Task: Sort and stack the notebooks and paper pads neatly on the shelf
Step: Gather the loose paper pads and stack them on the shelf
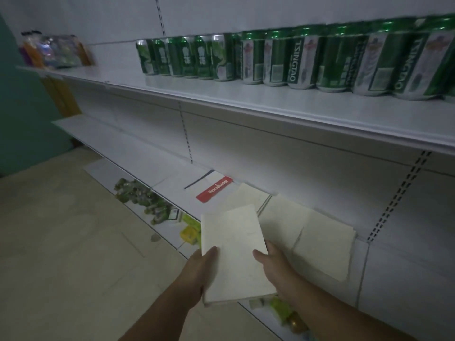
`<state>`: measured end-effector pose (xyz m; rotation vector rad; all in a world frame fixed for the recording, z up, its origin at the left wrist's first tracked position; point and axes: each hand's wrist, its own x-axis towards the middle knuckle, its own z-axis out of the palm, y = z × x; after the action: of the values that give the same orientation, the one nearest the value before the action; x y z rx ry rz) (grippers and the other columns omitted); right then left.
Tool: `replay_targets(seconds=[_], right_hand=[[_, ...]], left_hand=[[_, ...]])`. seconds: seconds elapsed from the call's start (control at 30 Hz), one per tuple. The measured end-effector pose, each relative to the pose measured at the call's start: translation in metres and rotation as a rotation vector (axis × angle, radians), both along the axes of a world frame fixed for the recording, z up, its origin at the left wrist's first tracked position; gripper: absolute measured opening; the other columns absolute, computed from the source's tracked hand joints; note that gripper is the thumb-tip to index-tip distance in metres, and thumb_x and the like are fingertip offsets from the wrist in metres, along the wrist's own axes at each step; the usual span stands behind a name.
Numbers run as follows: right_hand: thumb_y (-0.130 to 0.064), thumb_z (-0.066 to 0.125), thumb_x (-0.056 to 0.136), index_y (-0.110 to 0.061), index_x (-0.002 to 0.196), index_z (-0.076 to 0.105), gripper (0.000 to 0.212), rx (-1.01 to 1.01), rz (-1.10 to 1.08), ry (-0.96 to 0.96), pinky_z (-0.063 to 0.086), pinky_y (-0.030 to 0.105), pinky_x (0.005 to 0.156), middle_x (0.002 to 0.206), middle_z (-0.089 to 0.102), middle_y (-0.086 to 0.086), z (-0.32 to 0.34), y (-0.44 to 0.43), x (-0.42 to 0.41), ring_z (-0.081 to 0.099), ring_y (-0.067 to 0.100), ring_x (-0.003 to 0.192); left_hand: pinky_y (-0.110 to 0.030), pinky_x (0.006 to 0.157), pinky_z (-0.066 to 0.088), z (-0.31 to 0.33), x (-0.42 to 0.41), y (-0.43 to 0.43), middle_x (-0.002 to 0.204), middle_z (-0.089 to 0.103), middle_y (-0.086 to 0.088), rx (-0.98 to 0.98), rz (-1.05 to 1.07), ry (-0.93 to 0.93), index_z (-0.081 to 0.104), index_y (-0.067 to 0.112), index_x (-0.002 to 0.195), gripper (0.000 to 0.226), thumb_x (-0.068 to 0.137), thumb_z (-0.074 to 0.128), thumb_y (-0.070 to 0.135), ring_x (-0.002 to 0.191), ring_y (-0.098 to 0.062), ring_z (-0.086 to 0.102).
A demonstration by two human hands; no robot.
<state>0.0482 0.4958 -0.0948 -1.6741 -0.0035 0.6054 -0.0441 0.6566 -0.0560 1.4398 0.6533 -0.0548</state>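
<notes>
A small stack of plain cream paper pads (234,249) is grasped at its near edges by the left hand (202,271) and the right hand (273,264), with the thumbs laid on top, and is held just in front of the white metal middle shelf (138,153). The task is judged to be only partly done: just beyond, several loose cream pads (320,242) are left fanned and overlapping on that shelf, and a white notebook with a red band (214,189) lies beside them, unstacked. On the band, upside down, "Notebook" appears to be printed. Farthest off, "TSINGTAO" can be read on the green drink cans (295,60) above.

Cream pads (320,242) askew on shelf (138,153)
</notes>
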Motion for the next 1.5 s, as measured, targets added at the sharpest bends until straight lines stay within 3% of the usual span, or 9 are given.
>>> replay_targets(seconds=[0.1,0.3,0.4,0.63,0.73,1.07,1.17,1.3,1.5], right_hand=[[-0.012,0.051,0.096,-0.014,0.121,0.056,0.025,0.030,0.021,0.054,0.050,0.033,0.083,0.111,0.066,0.005,-0.005,0.045,0.018,0.063,0.024,0.101],[-0.010,0.051,0.095,-0.016,0.118,0.058,0.024,0.084,-0.046,0.086,0.050,0.035,0.082,0.105,0.067,0.000,-0.004,0.106,0.057,0.064,0.023,0.097],[-0.010,0.053,0.094,-0.017,0.114,0.057,0.021,0.021,-0.159,0.052,0.051,0.041,0.087,0.103,0.066,0.002,-0.004,0.119,0.077,0.063,0.025,0.096],[-0.013,0.053,0.093,-0.013,0.109,0.054,0.016,-0.051,-0.422,0.084,0.050,0.042,0.087,0.105,0.064,0.014,-0.029,0.165,0.095,0.062,0.029,0.093],[-0.030,0.060,0.081,-0.003,0.109,0.057,0.039,-0.084,-0.533,0.102,0.053,0.044,0.079,0.100,0.066,0.020,-0.046,0.189,0.099,0.064,0.035,0.087],[-0.004,0.048,0.088,-0.008,0.097,0.057,0.014,-0.317,-0.633,0.085,0.037,0.026,0.057,0.083,0.057,0.008,-0.076,0.197,0.110,0.051,0.021,0.071],[-0.006,0.049,0.089,-0.006,0.103,0.061,0.018,-0.381,-0.610,0.045,0.038,0.025,0.058,0.087,0.057,0.008,-0.074,0.184,0.143,0.051,0.020,0.072],[-0.003,0.052,0.090,0.005,0.112,0.059,0.025,-0.419,-0.617,0.082,0.040,0.021,0.057,0.094,0.058,0.015,-0.077,0.164,0.178,0.052,0.024,0.072],[-0.014,0.052,0.086,-0.005,0.102,0.062,0.021,-0.639,-0.593,-0.037,0.038,0.022,0.061,0.095,0.062,0.010,-0.089,0.151,0.218,0.059,0.026,0.083]], left_hand=[[-0.047,0.089,0.053,-0.002,0.017,0.047,0.111,0.069,-0.013,-0.076,-0.015,0.019,0.056,0.010,0.121,0.041,0.090,0.061,0.036,0.102,-0.034,0.065],[-0.046,0.089,0.051,-0.013,0.061,0.108,0.121,0.063,-0.016,-0.017,0.011,0.086,0.052,-0.001,0.129,0.070,0.082,0.057,0.051,0.106,-0.034,0.062],[-0.047,0.098,0.045,-0.018,0.098,0.122,0.130,0.055,-0.018,0.026,0.004,0.164,0.046,-0.004,0.133,0.056,0.097,0.047,0.039,0.111,-0.034,0.055],[-0.027,0.078,0.039,-0.047,0.170,0.164,0.106,0.059,-0.015,0.330,-0.209,0.204,0.053,-0.002,0.122,0.036,0.100,0.037,0.021,0.089,-0.024,0.052],[-0.028,0.079,0.038,-0.062,0.188,0.185,0.089,0.057,-0.008,0.358,-0.294,0.206,0.054,-0.002,0.119,0.033,0.100,0.038,0.021,0.084,-0.024,0.053],[-0.028,0.086,0.040,-0.120,0.234,0.192,0.106,0.060,-0.009,0.491,-0.466,0.154,0.059,0.004,0.121,0.036,0.099,0.042,0.027,0.096,-0.024,0.055],[-0.028,0.090,0.036,-0.120,0.266,0.182,0.119,0.058,-0.013,0.491,-0.440,0.122,0.054,0.005,0.128,0.039,0.099,0.042,0.028,0.107,-0.027,0.054],[-0.030,0.072,0.043,-0.125,0.311,0.168,0.110,0.065,-0.014,0.466,-0.486,0.120,0.061,0.008,0.117,0.032,0.095,0.047,0.027,0.083,-0.027,0.057],[-0.040,0.085,0.052,-0.136,0.350,0.150,0.112,0.065,-0.019,0.508,-0.504,0.080,0.063,0.006,0.117,0.035,0.097,0.045,0.028,0.104,-0.040,0.062]])
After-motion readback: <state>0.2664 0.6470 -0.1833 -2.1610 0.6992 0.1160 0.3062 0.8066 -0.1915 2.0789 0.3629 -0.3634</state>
